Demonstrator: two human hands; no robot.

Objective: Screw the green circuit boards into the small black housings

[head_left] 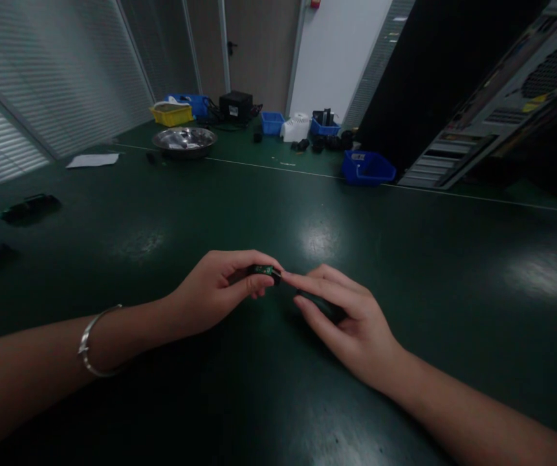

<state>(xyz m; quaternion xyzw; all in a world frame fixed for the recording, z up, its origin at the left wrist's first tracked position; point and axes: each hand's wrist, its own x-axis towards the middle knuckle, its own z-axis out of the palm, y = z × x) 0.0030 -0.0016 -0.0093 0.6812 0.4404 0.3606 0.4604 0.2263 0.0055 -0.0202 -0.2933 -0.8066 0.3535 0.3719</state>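
The left thumb and fingers pinch a small board (261,269), held up in front of the person, over the table (239,207). The right index fingertip meets or almost meets the board's right end, near a pale, metallic-looking part; the right thumb stands apart from that finger. Whether the other right fingers hold anything cannot be told.

The board looks light and stiff, with a dark body and a green face; it would probably not bend, but its small parts could be fragile and its smooth edges might slip. The left hand (217,285) has it by the edges, which seems the best hold; the right hand (358,310) would do well to press only lightly.

Farther out, the blue bin (368,175) bears a pale label, as does the black box (236,100); neither can be read. No brand shows legibly.
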